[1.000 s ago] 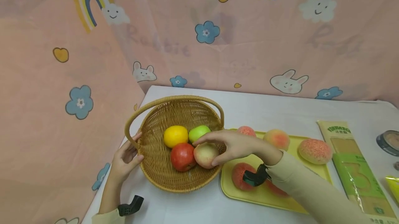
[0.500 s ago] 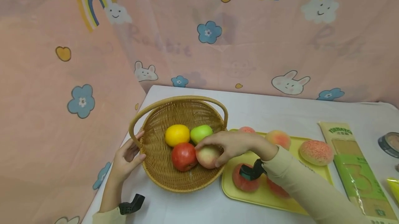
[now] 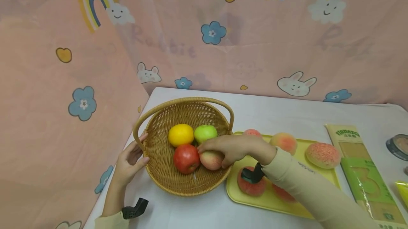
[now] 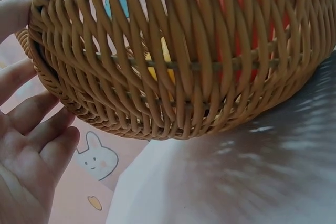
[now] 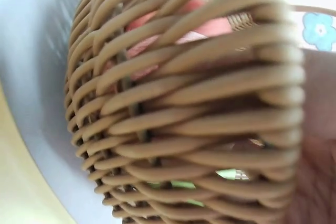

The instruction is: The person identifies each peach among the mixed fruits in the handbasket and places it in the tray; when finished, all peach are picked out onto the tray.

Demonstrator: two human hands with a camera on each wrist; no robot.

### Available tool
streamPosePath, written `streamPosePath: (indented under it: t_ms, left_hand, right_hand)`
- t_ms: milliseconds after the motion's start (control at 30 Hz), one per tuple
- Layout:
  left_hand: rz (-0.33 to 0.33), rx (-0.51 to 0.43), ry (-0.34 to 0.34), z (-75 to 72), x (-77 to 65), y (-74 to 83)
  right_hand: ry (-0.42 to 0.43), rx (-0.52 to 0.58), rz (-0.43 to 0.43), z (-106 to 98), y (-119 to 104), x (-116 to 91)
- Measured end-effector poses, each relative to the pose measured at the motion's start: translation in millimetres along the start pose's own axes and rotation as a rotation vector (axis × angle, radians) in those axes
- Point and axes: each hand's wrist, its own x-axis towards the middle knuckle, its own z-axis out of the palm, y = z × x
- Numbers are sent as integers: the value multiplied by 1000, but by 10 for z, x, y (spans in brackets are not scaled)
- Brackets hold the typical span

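Note:
In the head view a wicker basket with an arched handle holds a yellow lemon-like fruit, a green apple, a red apple and a pale pink peach. My right hand reaches over the basket's right rim, its fingers and thumb curled round the peach. At the left side, beside the handle's base, my left hand grips the rim with thumb and fingertips. The left wrist view shows those fingers against the woven edge. Basket weave hides the peach from the right wrist view.
Right of the basket, a yellow tray carries several peach-like fruits, partly behind my right forearm. Beyond it lie a green and tan packet, a round dark-rimmed container and a yellow package. A patterned pink cloth hangs behind the table.
The peach sits a little lower under my right hand. The yellow fruit, green apple and red apple have shifted slightly away and left inside the basket. My left hand keeps its place.

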Motion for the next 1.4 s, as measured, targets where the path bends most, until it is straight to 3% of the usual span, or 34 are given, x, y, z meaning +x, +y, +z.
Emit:
streamPosePath:
  t_ms: [167, 300, 600, 800, 1167, 1400]
  left_hand:
    - [-17, 9, -15, -7, 3, -1]
    - [-33, 0, -19, -15, -7, 0]
    - [-10, -4, -19, -18, -17, -14]
    - [-34, 0, -14, -22, -34, -11]
    - [-13, -12, -13, -26, -49, -41]
    - [-14, -12, -6, -23, -58, -36]
  right_hand:
    - [5, -31, -8, 43, -4, 52]
    - [46, -87, -66, 77, -12, 90]
    - [111, -143, -116, 95, 4, 121]
    - [124, -115, -137, 78, 18, 130]
    - [77, 1, -145, 15, 3, 119]
    - [126, 84, -118, -18, -14, 72]
